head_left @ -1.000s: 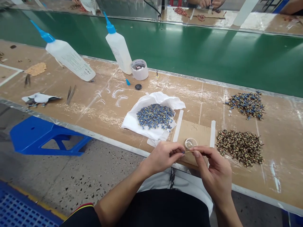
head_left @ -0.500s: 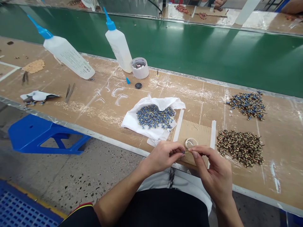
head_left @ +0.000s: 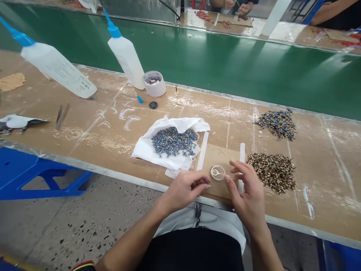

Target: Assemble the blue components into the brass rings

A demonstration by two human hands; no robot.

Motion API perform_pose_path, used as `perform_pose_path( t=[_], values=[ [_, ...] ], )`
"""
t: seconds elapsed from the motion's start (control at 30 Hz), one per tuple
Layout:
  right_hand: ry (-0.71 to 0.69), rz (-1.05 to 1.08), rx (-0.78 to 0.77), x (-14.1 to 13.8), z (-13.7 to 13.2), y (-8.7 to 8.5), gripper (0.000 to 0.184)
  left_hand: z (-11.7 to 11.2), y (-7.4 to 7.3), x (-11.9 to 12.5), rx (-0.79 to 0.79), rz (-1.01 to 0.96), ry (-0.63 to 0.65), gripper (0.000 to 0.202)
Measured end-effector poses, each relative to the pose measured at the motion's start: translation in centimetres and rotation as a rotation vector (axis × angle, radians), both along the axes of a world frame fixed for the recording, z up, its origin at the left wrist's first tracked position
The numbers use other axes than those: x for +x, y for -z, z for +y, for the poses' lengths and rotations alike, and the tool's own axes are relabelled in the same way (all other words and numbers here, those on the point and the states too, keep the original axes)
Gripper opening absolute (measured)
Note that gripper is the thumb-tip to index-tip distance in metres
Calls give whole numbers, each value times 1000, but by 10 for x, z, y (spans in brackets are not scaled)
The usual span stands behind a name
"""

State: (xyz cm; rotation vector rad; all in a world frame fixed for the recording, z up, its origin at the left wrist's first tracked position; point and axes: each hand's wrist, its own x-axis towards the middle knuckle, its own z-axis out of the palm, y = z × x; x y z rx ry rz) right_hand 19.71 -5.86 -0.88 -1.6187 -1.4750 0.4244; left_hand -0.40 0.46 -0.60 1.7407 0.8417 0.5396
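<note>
My left hand [head_left: 187, 188] is closed in a pinch, with a tiny blue piece [head_left: 208, 183] just showing at the fingertips. To its right, my right hand [head_left: 246, 188] has its thumb tip at the end of a thin pale stick [head_left: 221, 174], and the index finger is raised. The stick's other end lies in a small clear round dish [head_left: 212, 177] on a cardboard pad [head_left: 222, 154]. Left of the pad, a heap of small blue-and-yellow pieces [head_left: 175, 141] rests on white cloth or paper [head_left: 142, 146].
At right lie a pile of blue-and-tan pieces [head_left: 278, 124] and one of brown-and-cream pieces [head_left: 272, 171]. Two blue-tipped bottles [head_left: 128, 60], a tape roll [head_left: 155, 88], a black cap [head_left: 153, 105] and tweezers [head_left: 62, 116] stand or lie leftward. A co-worker's hands [head_left: 244, 8] show across the green belt [head_left: 211, 67].
My hands have moved apart; the right has shifted up beside the dish, and the stick now reaches into it. The left keeps its pinch. The whole view has shifted.
</note>
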Motion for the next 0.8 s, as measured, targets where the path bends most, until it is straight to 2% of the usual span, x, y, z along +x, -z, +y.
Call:
perform_pose_path(
  t=[0.07,0.17,0.27,0.37,0.5,0.57,0.67,0.8],
  values=[
    [130,-12,3,15,-9,2,32,1,1,-2,26,14,2,8],
    [319,-146,-18,42,-26,3,22,1,3,-3,47,24,8,8],
    [303,-274,-100,57,-37,3,20,3,4,-2,25,22,17,7],
    [285,-292,-192,54,-40,6,25,3,3,-2,11,13,15,8],
    [466,-311,-315,40,-38,9,33,3,2,-2,11,7,5,8],
    [502,-373,-320,34,-35,10,34,2,3,-3,11,9,6,8],
    [468,-451,-267,29,-30,12,36,1,4,-2,16,7,7,7],
    [424,-443,-213,33,-30,16,36,0,1,1,24,-12,2,7]
  ],
)
